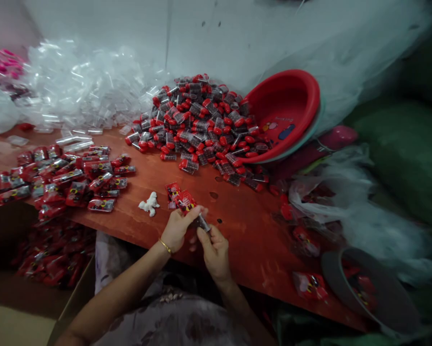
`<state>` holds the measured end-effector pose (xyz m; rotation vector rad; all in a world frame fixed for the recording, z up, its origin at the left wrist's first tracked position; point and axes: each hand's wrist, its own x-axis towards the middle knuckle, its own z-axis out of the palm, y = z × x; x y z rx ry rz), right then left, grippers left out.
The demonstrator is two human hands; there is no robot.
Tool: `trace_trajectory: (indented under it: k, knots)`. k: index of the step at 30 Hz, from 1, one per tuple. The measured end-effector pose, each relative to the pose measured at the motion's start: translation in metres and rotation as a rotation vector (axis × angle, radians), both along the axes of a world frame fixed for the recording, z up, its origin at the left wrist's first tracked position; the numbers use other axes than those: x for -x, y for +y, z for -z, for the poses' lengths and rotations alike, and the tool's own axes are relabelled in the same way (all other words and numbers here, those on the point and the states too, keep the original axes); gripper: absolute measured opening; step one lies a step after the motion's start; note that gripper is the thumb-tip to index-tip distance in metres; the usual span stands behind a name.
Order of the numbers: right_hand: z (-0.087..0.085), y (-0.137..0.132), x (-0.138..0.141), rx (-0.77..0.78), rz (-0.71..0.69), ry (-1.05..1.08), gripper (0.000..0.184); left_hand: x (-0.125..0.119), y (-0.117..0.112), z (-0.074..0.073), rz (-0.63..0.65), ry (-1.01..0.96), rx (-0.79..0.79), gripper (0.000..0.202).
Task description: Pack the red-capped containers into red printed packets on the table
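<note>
My left hand (176, 229), with a gold bangle on the wrist, pinches a small red printed packet (184, 201) at the near edge of the reddish wooden table (237, 226). My right hand (213, 247) is closed on a small clear vial with dark contents (202, 223), its end against the packet. Both hands meet just over the table edge. A second red packet (171, 190) lies flat right behind them. A crumpled white scrap (149, 203) lies to the left of my left hand.
A heap of red-capped vials (201, 125) spills from a tilted red basin (286, 113). Filled red packets (60, 180) pile at the left, more in a box below (50, 254). Clear empty tubes (82, 91) heap behind. A grey bowl (367, 283) and plastic bags (346, 197) sit right.
</note>
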<state>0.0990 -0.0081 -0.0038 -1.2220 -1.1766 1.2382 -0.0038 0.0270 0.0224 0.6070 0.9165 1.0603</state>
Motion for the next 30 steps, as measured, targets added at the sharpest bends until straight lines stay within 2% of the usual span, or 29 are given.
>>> trace_trajectory:
  k: [3, 8, 10, 15, 19, 22, 24, 26, 28, 30]
  knots:
    - [0.005, -0.001, 0.001, 0.007, 0.027, 0.037, 0.027, -0.005, 0.001, -0.004, 0.03, 0.066, 0.018, 0.051]
    - [0.011, 0.001, 0.004, -0.079, 0.131, 0.03, 0.023, -0.013, -0.007, -0.005, 0.069, 0.182, -0.02, 0.054]
    - [0.008, 0.004, 0.002, -0.057, 0.081, 0.031, 0.025, -0.012, -0.01, -0.003, 0.051, 0.163, -0.007, 0.056]
    - [-0.003, 0.015, -0.01, 0.062, -0.145, 0.052, 0.028, -0.005, -0.01, 0.007, 0.0, 0.002, -0.046, 0.054]
    - [0.002, 0.024, -0.008, 0.158, -0.14, 0.027, 0.032, -0.002, -0.006, 0.016, 0.063, -0.026, -0.059, 0.049]
    - [0.009, 0.033, -0.001, 0.127, -0.16, -0.021, 0.032, 0.005, -0.002, 0.017, 0.056, -0.066, -0.055, 0.048]
    - [0.01, 0.045, 0.002, 0.013, -0.205, -0.118, 0.031, 0.019, 0.003, 0.015, -0.031, -0.101, -0.038, 0.043]
    - [0.006, 0.063, 0.004, -0.141, -0.236, -0.286, 0.027, 0.044, 0.01, 0.012, -0.184, -0.15, 0.034, 0.034]
    - [-0.004, 0.089, 0.008, -0.299, -0.217, -0.52, 0.024, 0.08, 0.018, 0.008, -0.375, -0.221, 0.141, 0.026]
    - [-0.016, 0.122, 0.022, -0.463, -0.181, -0.76, 0.026, 0.122, 0.025, 0.005, -0.621, -0.3, 0.206, 0.031]
